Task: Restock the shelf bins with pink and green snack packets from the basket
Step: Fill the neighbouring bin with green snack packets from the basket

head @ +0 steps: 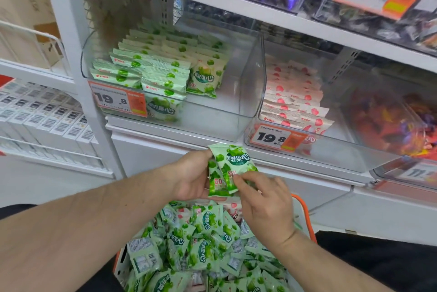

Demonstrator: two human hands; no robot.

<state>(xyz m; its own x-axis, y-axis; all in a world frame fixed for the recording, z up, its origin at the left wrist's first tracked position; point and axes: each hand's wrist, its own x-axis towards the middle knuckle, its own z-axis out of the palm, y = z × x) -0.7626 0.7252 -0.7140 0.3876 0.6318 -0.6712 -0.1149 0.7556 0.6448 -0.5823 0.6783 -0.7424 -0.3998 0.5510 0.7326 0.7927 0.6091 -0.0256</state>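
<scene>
Above the basket, the left hand is gripping two upright green packets, fingers curled behind them, while the right hand is pinching their lower edge.

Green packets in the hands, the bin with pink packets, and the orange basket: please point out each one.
Green packets (233, 165), head view, printed front of the top packet.
Pink-packet bin (331, 149), head view, clear front wall.
Orange basket (307, 216), head view, right rim.

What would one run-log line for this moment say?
stage: gathering | left hand: holds green packets | right hand: pinches same packets | basket: full | green bin: part filled
</scene>
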